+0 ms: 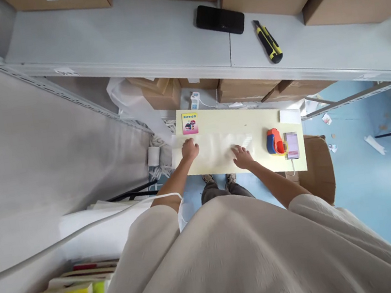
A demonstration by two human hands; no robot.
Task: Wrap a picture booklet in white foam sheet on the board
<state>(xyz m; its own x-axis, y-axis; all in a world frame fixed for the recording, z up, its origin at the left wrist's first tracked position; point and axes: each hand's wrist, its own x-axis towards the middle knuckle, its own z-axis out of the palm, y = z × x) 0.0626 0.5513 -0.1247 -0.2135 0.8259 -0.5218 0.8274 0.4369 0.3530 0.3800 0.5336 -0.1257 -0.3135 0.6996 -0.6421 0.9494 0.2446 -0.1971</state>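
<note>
From the head view, you stand over a pale yellow bench (257,166) with a clear plastic bag (217,145) lying flat on it, its long axis running left to right between your hands. Your left hand (189,149) presses fingers-down on the bag's left end; your right hand (243,156) rests spread and flat on its right part, neither one clenched around anything. Just beyond the left end of the bag lies a small picture book (189,123). To the bag's right, closer to your right hand, sit a red tape dispenser (274,141) and then a phone (292,145).
</note>
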